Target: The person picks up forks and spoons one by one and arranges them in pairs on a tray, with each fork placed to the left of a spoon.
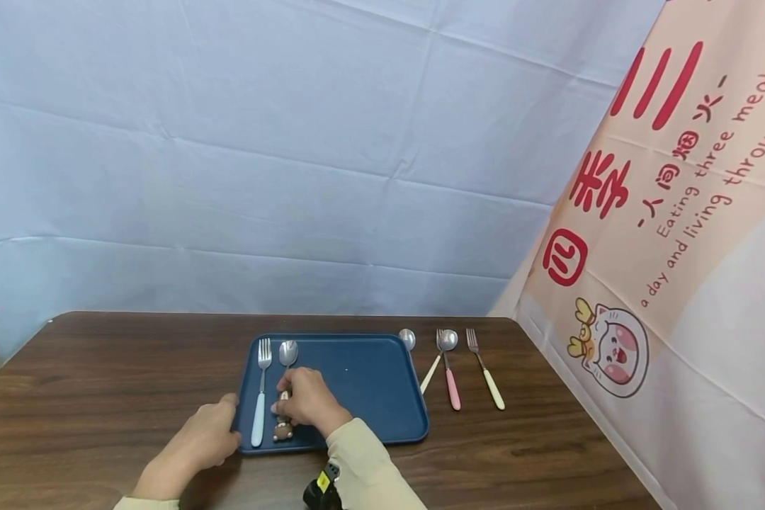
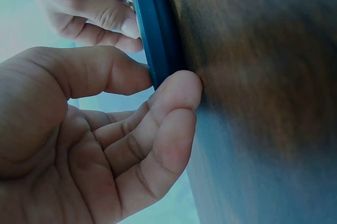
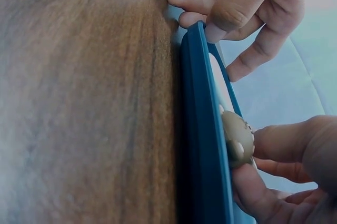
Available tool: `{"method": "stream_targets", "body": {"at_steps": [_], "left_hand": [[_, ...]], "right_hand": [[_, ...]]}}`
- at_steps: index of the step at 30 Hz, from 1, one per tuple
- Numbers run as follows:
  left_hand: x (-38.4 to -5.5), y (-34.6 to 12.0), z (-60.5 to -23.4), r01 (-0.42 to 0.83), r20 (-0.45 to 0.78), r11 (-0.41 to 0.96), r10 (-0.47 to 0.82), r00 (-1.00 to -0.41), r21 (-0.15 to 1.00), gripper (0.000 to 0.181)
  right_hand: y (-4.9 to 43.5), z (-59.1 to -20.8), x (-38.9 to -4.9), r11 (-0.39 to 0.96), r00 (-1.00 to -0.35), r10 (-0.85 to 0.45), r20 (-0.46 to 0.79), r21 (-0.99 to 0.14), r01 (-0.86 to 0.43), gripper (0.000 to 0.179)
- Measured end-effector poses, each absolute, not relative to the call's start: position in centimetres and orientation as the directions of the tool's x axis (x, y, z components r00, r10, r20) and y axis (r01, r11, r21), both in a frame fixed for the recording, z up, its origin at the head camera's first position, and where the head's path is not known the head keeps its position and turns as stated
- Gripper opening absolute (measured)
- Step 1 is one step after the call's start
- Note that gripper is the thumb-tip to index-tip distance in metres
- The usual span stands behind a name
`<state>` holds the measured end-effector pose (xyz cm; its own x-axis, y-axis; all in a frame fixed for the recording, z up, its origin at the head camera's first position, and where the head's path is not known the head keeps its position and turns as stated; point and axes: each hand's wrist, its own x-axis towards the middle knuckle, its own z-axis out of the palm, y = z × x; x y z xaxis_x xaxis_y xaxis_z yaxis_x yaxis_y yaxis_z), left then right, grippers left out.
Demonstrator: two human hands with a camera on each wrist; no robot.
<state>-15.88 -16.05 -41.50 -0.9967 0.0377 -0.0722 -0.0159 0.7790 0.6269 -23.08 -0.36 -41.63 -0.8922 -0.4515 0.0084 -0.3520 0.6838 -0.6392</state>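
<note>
A blue tray (image 1: 370,386) lies on the table, and my left hand (image 1: 207,433) holds its left rim near the front corner. In the left wrist view the thumb (image 2: 126,74) is on the rim, with the fingers against the outer side. My right hand (image 1: 311,400) pinches the handle of a spoon (image 1: 288,353) on the tray. The spoon's bowl points away from me, and a brown bear-shaped end (image 1: 283,431) shows at the near side; the hand partly hides the handle. Left of it, a fork (image 1: 258,416) with a pale blue handle lies nearly parallel, tines away.
Right of the tray lie a pink-handled spoon (image 1: 452,389), a cream-handled fork (image 1: 494,388) and another cream-handled fork (image 1: 431,374) partly under the pink spoon. One more spoon (image 1: 407,338) sits against the tray's right edge. White cloth (image 1: 261,177) hangs behind the wooden table (image 1: 102,375).
</note>
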Motion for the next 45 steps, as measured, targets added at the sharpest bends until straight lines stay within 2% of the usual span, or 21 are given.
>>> {"method": "stream_targets", "body": {"at_steps": [3, 12, 20, 31, 36, 45], "left_hand": [[-15.9, -16.0, -41.5, -0.018, -0.073, 0.78, 0.036, -0.997, 0.626, 0.057], [-15.8, -16.1, -41.5, -0.016, -0.071, 0.776, 0.037, -0.997, 0.63, 0.057], [-15.9, -16.1, -41.5, -0.014, -0.069, 0.775, 0.038, -0.997, 0.632, 0.057], [-15.9, -16.0, -41.5, -0.014, -0.067, 0.782, 0.036, -0.997, 0.624, 0.057], [-15.8, -16.0, -41.4, -0.01, -0.062, 0.785, 0.036, -0.997, 0.619, 0.057], [-15.9, -16.1, -41.5, -0.017, -0.073, 0.789, 0.036, -0.997, 0.614, 0.058]], "right_hand": [[-0.3, -41.6, -23.1, 0.678, -0.888, -0.459, 0.011, -0.641, -0.358, 0.018], [0.3, -41.1, -23.2, 0.728, -0.866, -0.498, 0.045, -0.52, -0.446, 0.021], [0.7, -39.9, -23.0, 0.737, -0.792, -0.611, 0.006, -0.362, -0.571, 0.027], [1.2, -38.4, -22.1, 0.748, -0.755, -0.653, 0.059, -0.11, -0.655, 0.02], [1.5, -38.3, -22.0, 0.752, -0.755, -0.655, 0.03, -0.077, -0.655, 0.018], [2.1, -38.9, -22.4, 0.768, -0.771, -0.637, 0.023, -0.076, -0.636, 0.029]]}}
